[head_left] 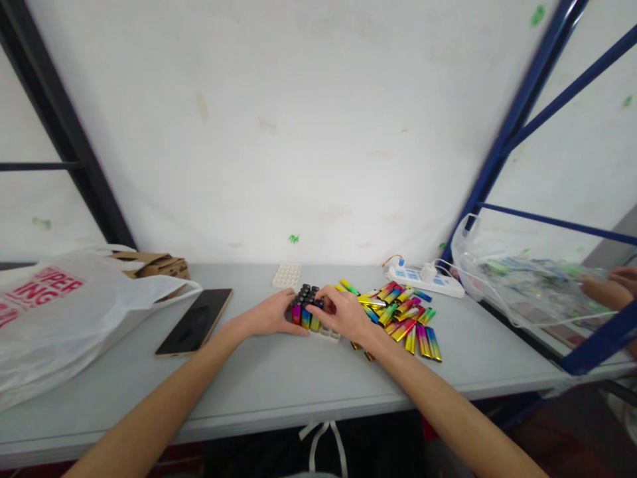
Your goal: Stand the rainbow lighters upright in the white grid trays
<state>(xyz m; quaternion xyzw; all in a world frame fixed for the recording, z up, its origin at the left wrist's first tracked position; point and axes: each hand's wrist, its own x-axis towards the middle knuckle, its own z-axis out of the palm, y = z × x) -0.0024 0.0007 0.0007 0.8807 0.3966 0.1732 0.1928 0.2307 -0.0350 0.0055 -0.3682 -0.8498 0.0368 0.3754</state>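
Observation:
Several lighters (305, 316) with shiny rainbow bodies and black tops stand upright, packed together in a white tray with holes (328, 334). My left hand (273, 313) is wrapped round the left side of this group, its thumb along the front. On the right side, my right hand (343, 312) pinches at a black-topped lighter at the edge of the group; its fingers hide most of it. Just right of my right hand, a loose pile of rainbow metallic lighters (403, 317) lies on the grey table (279, 385).
Behind my left hand lies another white holed tray (287, 275). A phone (196, 322), a white plastic bag (74, 312) and cardboard (162, 264) are at the left. A power strip (428, 280) sits by the wall. Beyond the blue frame (497, 153), another person's hand (624, 282) shows.

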